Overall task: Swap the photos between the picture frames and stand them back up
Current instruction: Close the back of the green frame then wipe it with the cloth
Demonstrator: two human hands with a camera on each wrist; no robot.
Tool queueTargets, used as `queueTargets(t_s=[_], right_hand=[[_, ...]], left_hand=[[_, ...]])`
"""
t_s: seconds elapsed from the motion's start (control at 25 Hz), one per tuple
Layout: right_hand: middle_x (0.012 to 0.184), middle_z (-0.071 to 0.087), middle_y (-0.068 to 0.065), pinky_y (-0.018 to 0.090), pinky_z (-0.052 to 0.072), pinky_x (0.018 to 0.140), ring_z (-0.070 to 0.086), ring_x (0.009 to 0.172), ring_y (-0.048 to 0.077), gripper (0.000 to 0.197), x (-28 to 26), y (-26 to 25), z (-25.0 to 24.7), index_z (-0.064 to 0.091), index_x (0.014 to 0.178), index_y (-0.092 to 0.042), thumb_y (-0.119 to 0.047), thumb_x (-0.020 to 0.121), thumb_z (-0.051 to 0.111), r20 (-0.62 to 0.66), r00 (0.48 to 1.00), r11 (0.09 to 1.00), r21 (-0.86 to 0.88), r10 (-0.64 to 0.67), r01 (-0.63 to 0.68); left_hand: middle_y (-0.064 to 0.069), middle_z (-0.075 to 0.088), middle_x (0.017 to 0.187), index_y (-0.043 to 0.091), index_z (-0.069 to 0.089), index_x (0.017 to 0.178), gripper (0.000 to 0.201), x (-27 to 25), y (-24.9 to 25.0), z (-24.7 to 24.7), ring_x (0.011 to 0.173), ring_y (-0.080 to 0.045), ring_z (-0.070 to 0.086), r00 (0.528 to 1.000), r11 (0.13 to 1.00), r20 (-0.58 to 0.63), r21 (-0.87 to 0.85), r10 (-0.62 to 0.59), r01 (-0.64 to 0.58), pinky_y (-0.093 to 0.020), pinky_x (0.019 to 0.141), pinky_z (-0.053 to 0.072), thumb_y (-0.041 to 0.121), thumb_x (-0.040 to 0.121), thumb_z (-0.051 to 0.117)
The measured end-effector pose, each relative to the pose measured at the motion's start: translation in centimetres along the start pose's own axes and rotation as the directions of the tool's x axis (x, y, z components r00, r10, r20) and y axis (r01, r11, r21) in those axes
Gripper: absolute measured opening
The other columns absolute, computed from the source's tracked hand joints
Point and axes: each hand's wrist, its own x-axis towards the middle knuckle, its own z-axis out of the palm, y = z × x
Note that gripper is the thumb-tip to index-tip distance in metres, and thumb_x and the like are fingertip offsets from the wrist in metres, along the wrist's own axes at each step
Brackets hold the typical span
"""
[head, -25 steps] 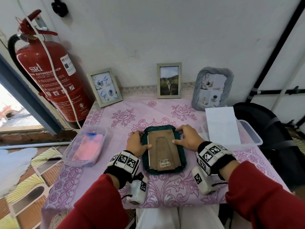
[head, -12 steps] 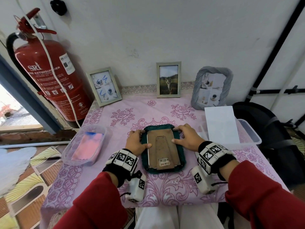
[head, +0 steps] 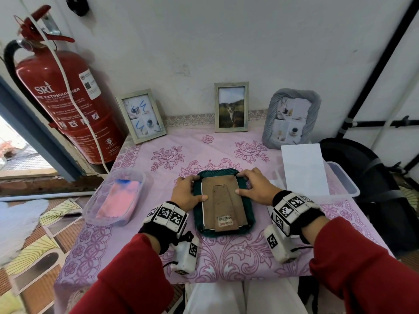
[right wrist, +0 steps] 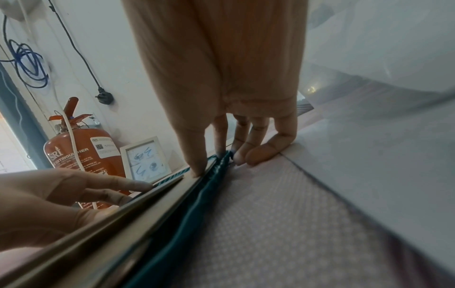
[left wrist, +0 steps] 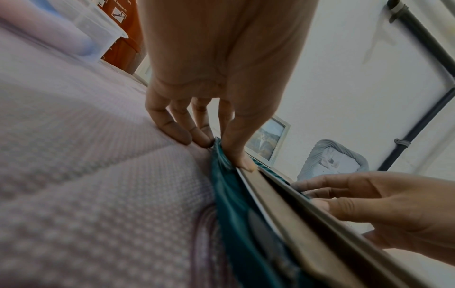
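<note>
Two hands, head view: left hand (head: 186, 193) at 9 o'clock and right hand (head: 256, 189) at 3 o'clock pinch the face-down green frame (head: 197, 214) mid-table (head: 158, 234), thumbs on its backing board (head: 223, 200). Left wrist view: thumb (left wrist: 242, 161) bears on the board's edge. Right wrist view: likewise (right wrist: 197, 165). Risk: uneven prying may bend the board or skid the frame.

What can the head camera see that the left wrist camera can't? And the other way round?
Only the head view: the barcode sticker on the board's flat back, and the marker wristbands. Only the left wrist view: the board's thin side edge under the left thumb. Both: the green frame, the cat photo, the left hand and right hand.
</note>
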Motion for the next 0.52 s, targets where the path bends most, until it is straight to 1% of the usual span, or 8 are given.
queueTargets(t_s=[0.08, 0.16, 0.24, 0.36, 0.52], right_hand=[[0.111, 0.032, 0.005, 0.036, 0.038, 0.105, 0.041, 0.096, 0.016, 0.056, 0.12, -0.06, -0.23, 0.043, 0.132, -0.009, -0.022, 0.084, 0.067, 0.024, 1.000, 1.000, -0.018, 0.000, 0.000], [0.118, 0.036, 0.011, 0.035, 0.038, 0.105, 0.042, 0.097, 0.016, 0.056, 0.15, -0.16, -0.32, 0.042, 0.132, -0.008, -0.022, 0.084, 0.067, 0.028, 1.000, 1.000, -0.022, 0.002, -0.001], [0.125, 0.037, 0.015, 0.035, 0.038, 0.104, 0.045, 0.098, 0.019, 0.055, 0.08, -0.25, -0.27, 0.043, 0.132, -0.009, -0.022, 0.084, 0.067, 0.021, 1.000, 1.000, -0.016, 0.004, -0.004], [0.127, 0.037, 0.016, 0.036, 0.037, 0.107, 0.049, 0.110, 0.026, 0.055, -0.04, -0.22, -0.07, 0.043, 0.133, -0.009, -0.023, 0.085, 0.066, 0.012, 1.000, 1.000, -0.017, 0.012, -0.012], [0.124, 0.037, 0.013, 0.037, 0.036, 0.108, 0.050, 0.108, 0.026, 0.055, -0.09, 0.02, 0.18, 0.042, 0.134, -0.010, -0.025, 0.085, 0.066, 0.010, 1.000, 1.000, -0.022, 0.021, -0.021]], left_hand=[[-0.018, 0.038, 0.127, 0.007, 0.045, 0.133, 0.066, 0.02, -0.10, 0.01, 0.113, -0.032, 0.053, 1.000, 1.000, -0.001, 0.001, 0.003, -0.003, -0.036, 0.105, 0.041, 0.009, 0.075, 0.076], [-0.018, 0.038, 0.128, 0.006, 0.045, 0.134, 0.066, 0.03, -0.15, 0.02, 0.113, -0.032, 0.053, 1.000, 1.000, 0.003, 0.003, 0.007, -0.007, -0.036, 0.105, 0.041, 0.009, 0.075, 0.075], [-0.019, 0.037, 0.128, 0.007, 0.044, 0.135, 0.066, -0.01, -0.21, 0.03, 0.114, -0.033, 0.053, 1.000, 1.000, 0.008, 0.003, 0.014, -0.014, -0.036, 0.106, 0.040, 0.009, 0.076, 0.074], [-0.019, 0.036, 0.129, 0.012, 0.041, 0.139, 0.066, -0.13, -0.51, 0.18, 0.117, -0.033, 0.051, 1.000, 0.998, 0.006, 0.050, 0.028, -0.029, -0.035, 0.108, 0.037, 0.013, 0.080, 0.071], [-0.020, 0.034, 0.130, 0.014, 0.039, 0.141, 0.065, -0.12, -0.82, 0.22, 0.120, -0.033, 0.050, 0.999, 0.997, 0.024, 0.071, 0.034, -0.035, -0.035, 0.109, 0.035, 0.016, 0.083, 0.068]])
